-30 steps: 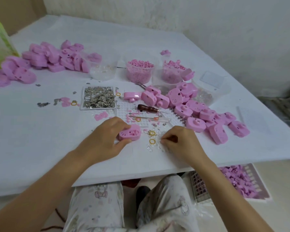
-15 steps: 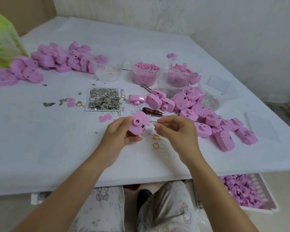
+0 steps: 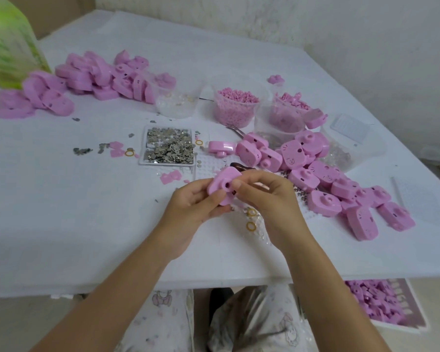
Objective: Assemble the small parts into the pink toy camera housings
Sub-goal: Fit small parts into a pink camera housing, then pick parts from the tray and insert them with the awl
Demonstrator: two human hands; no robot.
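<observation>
My left hand (image 3: 188, 207) has its grip clenched around one pink housing (image 3: 222, 185), which a second ago lay flat on the counter (image 3: 61, 212) and is now lifted clear of it and tilted so its lens hole faces me. My right hand (image 3: 264, 196) has come off the loose bits and now meets the housing, fingertips (image 3: 236, 184) pinched beside that hole; whether they hold a small part I cannot tell. I judge that one piece is being seated, so this unit is mid-assembly.

Just below the housing lie yellow rings (image 3: 251, 226). To its right sprawls a heap of housings (image 3: 341, 184); beyond it sits a tray of metal pieces (image 3: 169, 146) and a tub of pink pellets (image 3: 236, 107). Far left of it is a second heap (image 3: 92, 77). The counter is white, with a rough pale wall (image 3: 366, 34) behind.
</observation>
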